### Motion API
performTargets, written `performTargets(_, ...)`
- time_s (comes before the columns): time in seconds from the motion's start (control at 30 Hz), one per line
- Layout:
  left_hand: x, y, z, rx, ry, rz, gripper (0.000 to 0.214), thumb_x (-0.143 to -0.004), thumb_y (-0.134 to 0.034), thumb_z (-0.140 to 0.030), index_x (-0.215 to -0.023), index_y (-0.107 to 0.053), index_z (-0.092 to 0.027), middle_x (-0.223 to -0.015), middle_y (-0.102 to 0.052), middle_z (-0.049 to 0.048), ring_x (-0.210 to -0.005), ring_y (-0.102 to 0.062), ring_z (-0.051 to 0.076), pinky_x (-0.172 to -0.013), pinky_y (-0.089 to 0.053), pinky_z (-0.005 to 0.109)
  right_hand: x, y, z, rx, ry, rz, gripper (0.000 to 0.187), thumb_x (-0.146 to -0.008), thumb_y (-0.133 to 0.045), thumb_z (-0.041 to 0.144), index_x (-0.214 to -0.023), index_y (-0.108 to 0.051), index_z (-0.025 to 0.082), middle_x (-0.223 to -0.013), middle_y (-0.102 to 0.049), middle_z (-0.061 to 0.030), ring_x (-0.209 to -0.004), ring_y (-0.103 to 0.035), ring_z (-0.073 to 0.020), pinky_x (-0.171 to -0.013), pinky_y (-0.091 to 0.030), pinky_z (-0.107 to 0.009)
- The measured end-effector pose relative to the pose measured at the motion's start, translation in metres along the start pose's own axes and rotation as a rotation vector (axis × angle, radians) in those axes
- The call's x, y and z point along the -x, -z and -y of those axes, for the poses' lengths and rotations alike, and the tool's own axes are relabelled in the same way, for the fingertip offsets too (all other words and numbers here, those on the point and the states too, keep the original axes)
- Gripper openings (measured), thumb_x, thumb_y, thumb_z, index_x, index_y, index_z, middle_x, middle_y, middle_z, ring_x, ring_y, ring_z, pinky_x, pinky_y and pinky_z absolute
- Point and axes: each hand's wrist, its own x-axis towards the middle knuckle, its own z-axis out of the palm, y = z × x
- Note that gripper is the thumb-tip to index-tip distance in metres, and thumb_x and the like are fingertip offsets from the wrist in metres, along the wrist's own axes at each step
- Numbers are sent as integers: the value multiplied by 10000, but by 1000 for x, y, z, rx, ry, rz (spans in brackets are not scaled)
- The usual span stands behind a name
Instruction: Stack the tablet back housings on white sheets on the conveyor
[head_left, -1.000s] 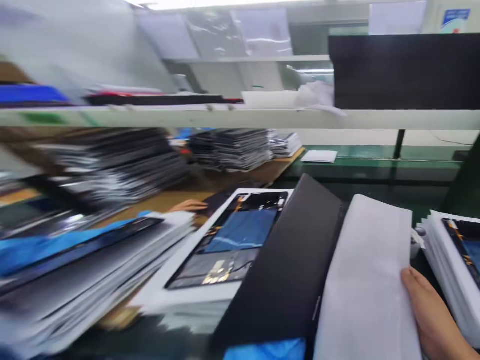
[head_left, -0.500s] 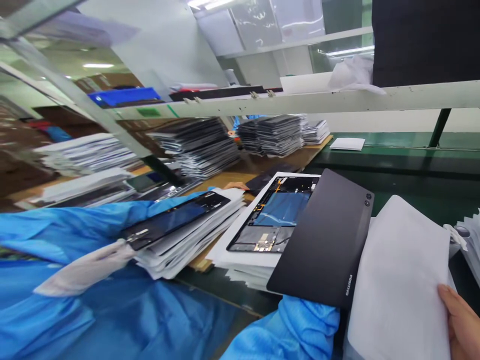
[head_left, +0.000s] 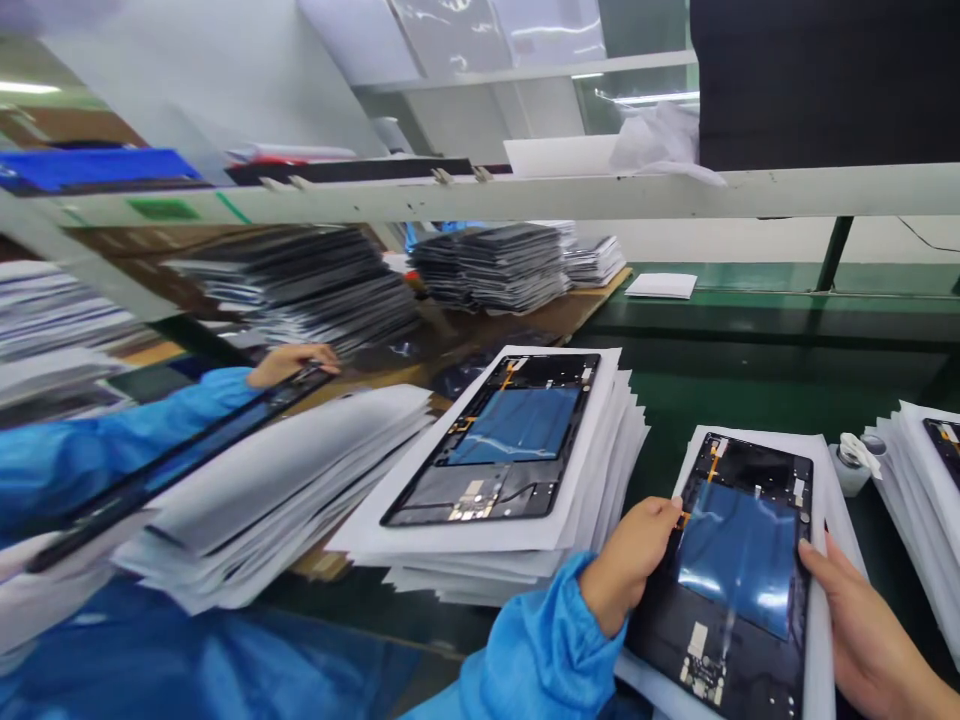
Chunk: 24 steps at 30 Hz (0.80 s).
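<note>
An opened tablet lies inside-up over white sheets, its blue battery area and orange flex cable showing. My left hand, in a blue sleeve, is closed on its left edge, thumb on top. On the opposite edge my right hand is closed, thumb at the rim and the other fingers partly hidden by the tablet and sheets. To the left, a second opened tablet rests on a stack of white sheets.
At left, a co-worker's bare hand and gloved hand hold a tilted tablet above layered sheets. A further sheet stack stands at right by a small canister. A shelf spans above.
The tablet has turned from its dark back, marked POSITIVO, to inside-up and come down rightward onto the sheets. My right hand has gone from the white sheet to the tablet. The co-worker's tablet has tilted.
</note>
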Motion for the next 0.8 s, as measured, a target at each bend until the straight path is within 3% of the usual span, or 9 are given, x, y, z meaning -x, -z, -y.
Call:
performTargets(0.07,9,7,8,64,41,115,424,-620,-582,-530,-691,-588,-112,-672,-613,55,-727,-566,205,-696,-415,303,-4,3,0,34,9,-10,831,-681,-686,218,-1348,-201,318,-937,-653,-33,-800,-625,-213,-770,-493,-357)
performTargets(0.17,28,17,17,149,143,354,453,-623,-593,-525,-766,-617,-96,-716,-636,78,-795,-581,230,-763,-417,323,-6,7,2,31,4,51,730,-710,-661,225,-1322,-277,329,-899,-660,-29,-811,-623,-216,-773,-491,-368)
performTargets(0.23,43,20,15,91,135,373,431,-653,-560,-517,-763,-615,-104,-727,-637,70,-792,-577,227,-756,-419,317,-6,9,5,48,-27,46,722,-703,-662,229,-1315,-293,333,-905,-659,-30,-822,-620,-226,-772,-491,-382)
performTargets(0.33,64,29,-2,-174,24,152,356,-721,-462,-466,-706,-595,-136,-746,-627,46,-781,-558,219,-714,-415,299,-3,3,11,172,-26,-89,805,-654,-705,280,-1327,-266,332,-982,-642,-34,-860,-610,-226,-767,-498,-357)
performTargets(0.4,75,41,-21,-315,-47,1,354,-745,-412,-451,-680,-586,-150,-744,-623,40,-784,-555,226,-708,-408,297,0,-12,14,290,31,-94,798,-627,-722,314,-1311,-310,325,-1036,-624,-30,-900,-597,-214,-775,-496,-319)
performTargets(0.53,88,83,-54,-308,-194,-224,379,-766,-367,-453,-818,-602,-160,-836,-641,36,-848,-565,231,-770,-405,299,5,-70,7,448,203,233,628,-690,-657,346,-1264,-404,309,-1150,-565,-3,-1006,-545,-199,-847,-455,-303)
performTargets(0.63,88,124,-64,-317,-214,-387,409,-767,-349,-460,-891,-593,-157,-862,-644,36,-857,-573,225,-794,-408,309,-5,-125,-14,588,352,458,550,-771,-539,383,-1286,-385,265,-1226,-505,-11,-1111,-462,-207,-932,-377,-352)
performTargets(0.7,80,150,-65,-399,-196,-524,407,-763,-346,-455,-896,-587,-155,-857,-644,39,-854,-576,224,-777,-417,309,-21,-159,-31,761,527,470,516,-814,-439,396,-1303,-362,249,-1247,-484,-10,-1154,-414,-199,-969,-321,-358)
performTargets(0.8,58,183,-60,-620,-153,-667,366,-783,-311,-381,-825,-591,-149,-821,-643,54,-821,-588,211,-728,-431,287,-46,-198,-53,841,586,448,485,-808,-429,371,-1273,-412,235,-1270,-461,-20,-1187,-370,-202,-990,-276,-359)
